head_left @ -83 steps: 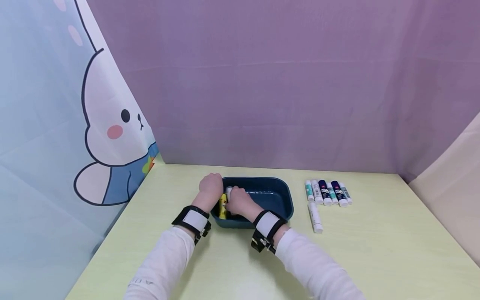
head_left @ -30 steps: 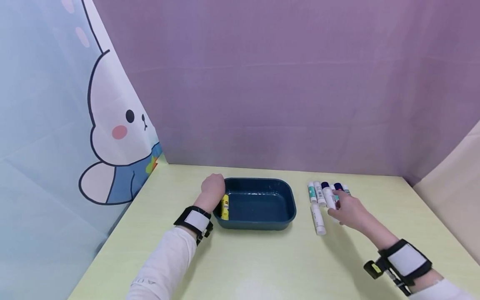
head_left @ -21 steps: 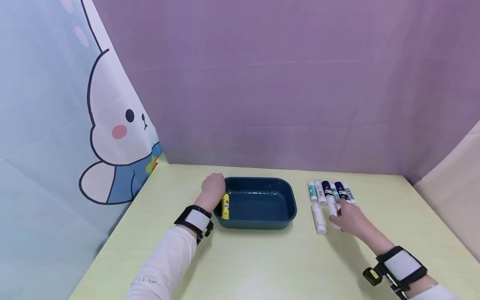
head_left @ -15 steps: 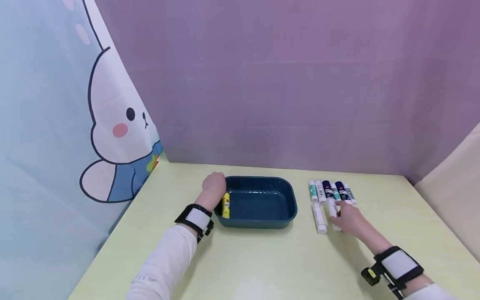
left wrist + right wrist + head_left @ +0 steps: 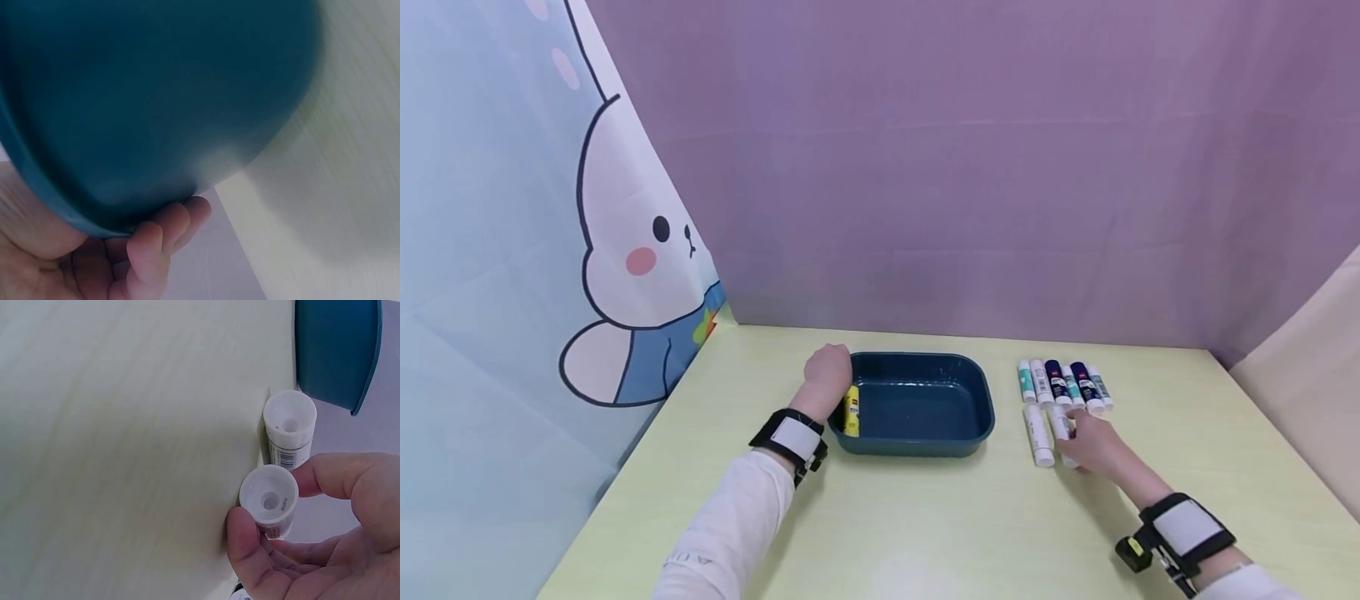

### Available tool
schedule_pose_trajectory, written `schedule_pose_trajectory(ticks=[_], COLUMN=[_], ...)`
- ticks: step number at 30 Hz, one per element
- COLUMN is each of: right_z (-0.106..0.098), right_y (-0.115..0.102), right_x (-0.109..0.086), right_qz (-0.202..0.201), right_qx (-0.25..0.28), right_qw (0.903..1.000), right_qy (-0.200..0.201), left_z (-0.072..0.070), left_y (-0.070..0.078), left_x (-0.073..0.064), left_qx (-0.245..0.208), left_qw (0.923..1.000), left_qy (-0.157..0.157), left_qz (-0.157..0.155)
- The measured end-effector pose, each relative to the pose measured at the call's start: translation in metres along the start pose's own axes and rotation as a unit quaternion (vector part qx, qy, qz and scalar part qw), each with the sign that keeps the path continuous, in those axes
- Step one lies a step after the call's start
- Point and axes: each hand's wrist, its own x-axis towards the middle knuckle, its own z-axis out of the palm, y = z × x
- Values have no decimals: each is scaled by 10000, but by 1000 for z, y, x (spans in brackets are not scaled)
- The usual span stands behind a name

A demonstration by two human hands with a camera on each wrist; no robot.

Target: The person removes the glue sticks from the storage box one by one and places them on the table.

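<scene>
On the right of the table, my right hand pinches a white glue stick between thumb and fingers. The stick lies on the tabletop, its base facing the right wrist camera. Left of it lies another white glue stick, nearly parallel. My left hand grips the left rim of a dark blue plastic bin; in the left wrist view its fingers curl at the rim. Inside the bin, against the left wall, is a yellow glue stick.
Behind the white sticks, a row of several glue sticks with teal, white and navy bodies lies side by side. A purple curtain hangs behind the table, and a printed cloth hangs on the left.
My right hand has gone from the bin to the right, carrying a white glue stick out and setting it down before the row. My left hand stays at the bin's rim.
</scene>
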Motion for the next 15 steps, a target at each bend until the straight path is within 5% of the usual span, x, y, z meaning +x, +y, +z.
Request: schedule_pose_trajectory(ticks=[15], right_z=[3], right_y=[-5], right_x=[-4], right_qz=[-65], right_qx=[-168], right_qw=[9998], right_qy=[114], left_z=[-3], left_y=[0], left_x=[-2], left_qx=[-33], left_qw=[10000], left_qy=[-44], left_qz=[-27])
